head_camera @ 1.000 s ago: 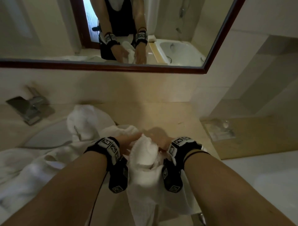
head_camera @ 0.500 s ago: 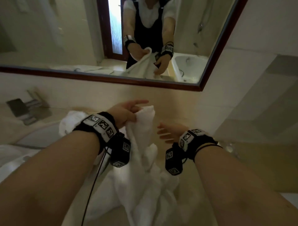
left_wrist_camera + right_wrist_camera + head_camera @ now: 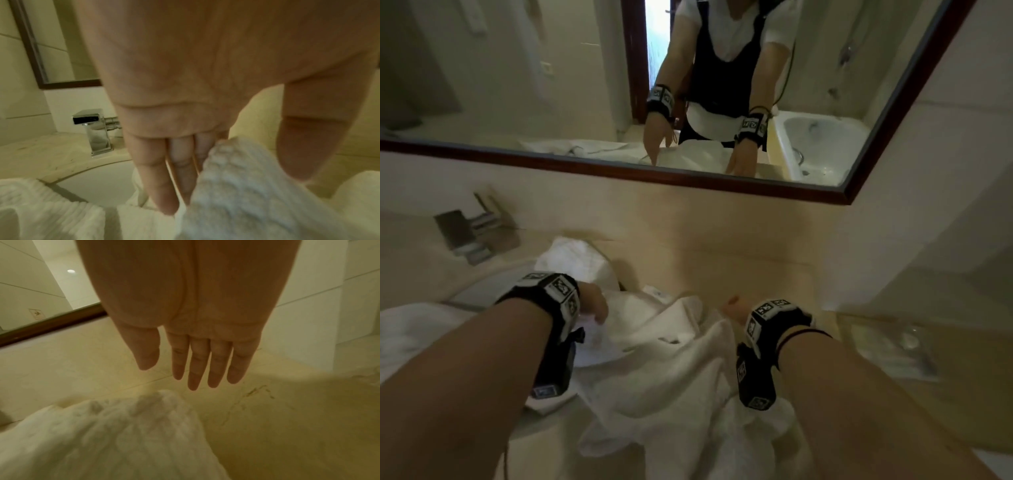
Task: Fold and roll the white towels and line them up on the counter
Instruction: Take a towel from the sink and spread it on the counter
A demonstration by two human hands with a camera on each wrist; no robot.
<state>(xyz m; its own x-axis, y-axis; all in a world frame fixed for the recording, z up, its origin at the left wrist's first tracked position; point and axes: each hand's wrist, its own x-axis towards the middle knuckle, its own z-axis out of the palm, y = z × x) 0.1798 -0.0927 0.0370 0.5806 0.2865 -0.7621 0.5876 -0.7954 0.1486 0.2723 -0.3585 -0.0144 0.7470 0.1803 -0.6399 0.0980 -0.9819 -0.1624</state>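
Observation:
A crumpled white towel [image 3: 671,359] lies on the beige counter [image 3: 722,260] in front of me and hangs over its front edge. My left hand [image 3: 594,305] is down on the towel's left part. In the left wrist view [image 3: 232,191] its fingers [image 3: 156,178] point straight down, and a ridge of the towel [image 3: 246,194] rises between them and the thumb, which stands apart. My right hand [image 3: 732,306] hovers with straight fingers over bare counter just past the towel's right edge [image 3: 123,434] and holds nothing [image 3: 170,376].
A chrome faucet [image 3: 472,233] and the sink basin [image 3: 98,183] lie to the left. More white towels sit behind my left wrist [image 3: 571,260] and at the far left [image 3: 414,329]. A clear tray [image 3: 893,342] stands at the right. The framed mirror [image 3: 688,174] runs along the wall.
Both hands have dropped from chest height to the counter. The towel that the left hand held up now lies spread on the counter, and both hands have straightened their fingers.

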